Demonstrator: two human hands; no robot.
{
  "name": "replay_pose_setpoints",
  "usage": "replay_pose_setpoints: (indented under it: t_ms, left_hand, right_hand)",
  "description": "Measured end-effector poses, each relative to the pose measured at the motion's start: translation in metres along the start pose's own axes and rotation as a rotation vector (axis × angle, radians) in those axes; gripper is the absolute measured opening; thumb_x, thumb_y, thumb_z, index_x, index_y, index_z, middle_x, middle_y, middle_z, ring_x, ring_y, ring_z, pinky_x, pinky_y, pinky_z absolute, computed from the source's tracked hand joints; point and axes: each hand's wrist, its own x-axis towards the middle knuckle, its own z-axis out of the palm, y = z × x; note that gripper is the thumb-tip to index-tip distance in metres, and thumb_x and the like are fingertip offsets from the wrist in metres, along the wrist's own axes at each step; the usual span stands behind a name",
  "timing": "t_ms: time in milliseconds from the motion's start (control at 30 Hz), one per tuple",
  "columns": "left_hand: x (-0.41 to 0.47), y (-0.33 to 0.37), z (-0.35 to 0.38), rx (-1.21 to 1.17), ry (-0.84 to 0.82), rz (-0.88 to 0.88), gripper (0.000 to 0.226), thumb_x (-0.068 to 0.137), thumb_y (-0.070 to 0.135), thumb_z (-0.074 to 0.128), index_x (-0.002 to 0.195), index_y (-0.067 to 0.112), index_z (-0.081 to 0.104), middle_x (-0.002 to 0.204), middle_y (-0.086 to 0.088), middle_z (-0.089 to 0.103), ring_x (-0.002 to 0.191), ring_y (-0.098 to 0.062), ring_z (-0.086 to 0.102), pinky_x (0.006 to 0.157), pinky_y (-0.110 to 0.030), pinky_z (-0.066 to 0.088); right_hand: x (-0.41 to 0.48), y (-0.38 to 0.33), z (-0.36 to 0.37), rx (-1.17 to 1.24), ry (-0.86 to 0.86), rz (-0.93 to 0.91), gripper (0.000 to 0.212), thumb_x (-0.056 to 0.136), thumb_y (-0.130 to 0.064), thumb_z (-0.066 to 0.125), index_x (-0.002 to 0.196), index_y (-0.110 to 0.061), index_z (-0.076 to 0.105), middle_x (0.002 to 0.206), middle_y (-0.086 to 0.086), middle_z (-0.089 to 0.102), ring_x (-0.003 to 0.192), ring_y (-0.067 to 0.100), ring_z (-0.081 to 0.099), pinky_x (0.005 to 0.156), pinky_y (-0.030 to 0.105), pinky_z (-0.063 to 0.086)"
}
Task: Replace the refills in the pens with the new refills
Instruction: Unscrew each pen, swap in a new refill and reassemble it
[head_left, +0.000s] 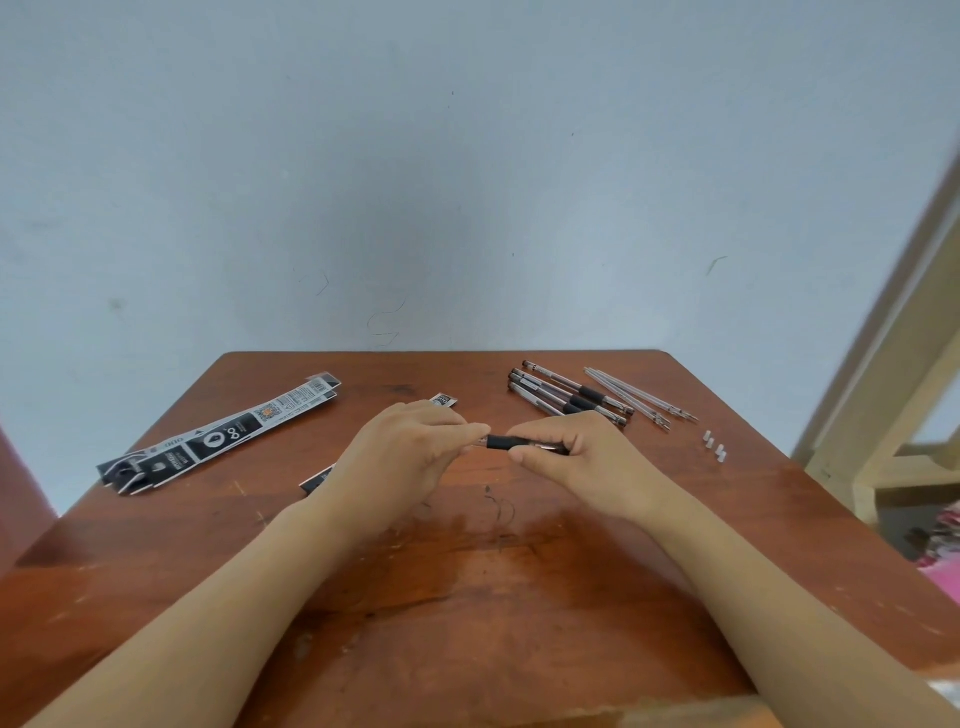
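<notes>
Scratched, glossy wooden table (467, 597); matt black rubbery pen grip (501, 442); printed paper packets (218, 436).

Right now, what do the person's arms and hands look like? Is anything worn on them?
Both arms are bare from the bottom edge of the picture up to the hands: no sleeves, gloves, watch or bracelet show. The left hand and the right hand carry no rings that I can make out. The fingers are bare too; the picture is too soft to tell the nails.
</notes>
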Motion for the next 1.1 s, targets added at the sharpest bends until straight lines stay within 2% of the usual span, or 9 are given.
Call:
replay_pose_setpoints:
  t_ms: [233,367,500,600,700,833,900,1033,1100]
  left_hand:
    - [0.001,-0.006,-0.010,-0.171,-0.152,-0.039,0.026,0.083,0.021,0.048,0.095,0.011,0.069,0.071,-0.001,0.066,0.059,-0.013,0.056,0.055,-0.022,0.044]
    - [0.002,-0.007,-0.012,-0.226,-0.219,-0.134,0.029,0.084,0.024,0.043,0.097,0.013,0.067,0.072,-0.006,0.063,0.062,-0.020,0.055,0.060,-0.032,0.044]
    - [0.002,-0.007,-0.012,-0.272,-0.295,-0.221,0.022,0.092,0.017,0.044,0.101,0.018,0.065,0.070,0.008,0.056,0.066,-0.013,0.050,0.063,-0.019,0.036]
    - [0.005,-0.001,-0.014,-0.307,-0.388,-0.249,0.021,0.093,0.011,0.044,0.099,0.022,0.062,0.068,0.015,0.050,0.061,0.001,0.047,0.060,-0.009,0.031]
    - [0.002,-0.008,-0.021,-0.274,-0.421,-0.332,0.022,0.094,0.015,0.043,0.098,0.024,0.062,0.065,0.013,0.051,0.055,-0.003,0.044,0.057,-0.015,0.034]
    - [-0.010,-0.032,-0.036,-0.289,-0.278,-0.509,0.024,0.093,0.013,0.044,0.083,0.031,0.058,0.062,0.009,0.055,0.046,-0.002,0.045,0.049,-0.012,0.035]
    - [-0.009,-0.029,-0.033,-0.310,-0.255,-0.500,0.024,0.091,0.011,0.047,0.082,0.031,0.057,0.066,0.010,0.059,0.047,0.002,0.046,0.050,-0.010,0.036]
    - [-0.007,-0.022,-0.018,-0.279,-0.235,-0.476,0.016,0.088,0.012,0.054,0.097,0.020,0.064,0.075,0.010,0.063,0.062,-0.003,0.051,0.058,-0.011,0.037]
    - [-0.009,-0.024,-0.016,-0.276,-0.207,-0.501,0.016,0.087,0.014,0.055,0.098,0.021,0.065,0.081,0.006,0.063,0.074,-0.007,0.055,0.064,-0.011,0.037]
  right_hand:
    - [0.000,-0.004,-0.001,-0.002,-0.046,-0.012,0.018,0.090,-0.015,0.053,0.101,-0.016,0.068,0.063,-0.006,0.048,0.057,0.004,0.037,0.055,0.017,0.029]
    - [-0.001,-0.007,-0.001,-0.017,-0.075,-0.034,0.019,0.090,-0.015,0.054,0.102,-0.017,0.068,0.064,-0.003,0.052,0.058,0.005,0.040,0.055,0.017,0.030]
    - [-0.002,-0.006,-0.005,-0.031,-0.084,-0.021,0.021,0.090,-0.017,0.054,0.107,-0.021,0.067,0.084,0.009,0.067,0.073,0.023,0.055,0.063,0.023,0.038]
    - [-0.003,-0.005,-0.004,-0.046,-0.110,-0.010,0.023,0.090,-0.019,0.055,0.108,-0.024,0.067,0.089,-0.003,0.068,0.080,0.014,0.059,0.069,0.019,0.042]
    - [-0.003,0.002,-0.013,-0.115,-0.094,0.017,0.022,0.089,-0.020,0.055,0.107,-0.020,0.067,0.086,-0.011,0.067,0.072,-0.004,0.056,0.066,0.009,0.039]
    - [-0.006,0.015,-0.037,0.042,0.107,0.121,0.016,0.089,-0.016,0.055,0.098,-0.024,0.065,0.084,-0.012,0.064,0.062,-0.016,0.054,0.064,0.000,0.037]
    - [-0.002,0.012,-0.028,-0.017,0.072,0.111,0.013,0.090,-0.017,0.053,0.092,-0.030,0.058,0.084,-0.020,0.058,0.072,-0.015,0.053,0.067,-0.003,0.036]
    - [0.003,0.015,-0.010,-0.246,0.010,0.119,0.019,0.093,-0.015,0.045,0.108,-0.017,0.055,0.094,-0.004,0.060,0.087,0.013,0.056,0.081,0.026,0.043]
    - [0.003,0.018,-0.008,-0.357,-0.024,0.120,0.025,0.091,-0.012,0.044,0.111,-0.019,0.056,0.101,-0.005,0.058,0.083,0.008,0.053,0.078,0.028,0.042]
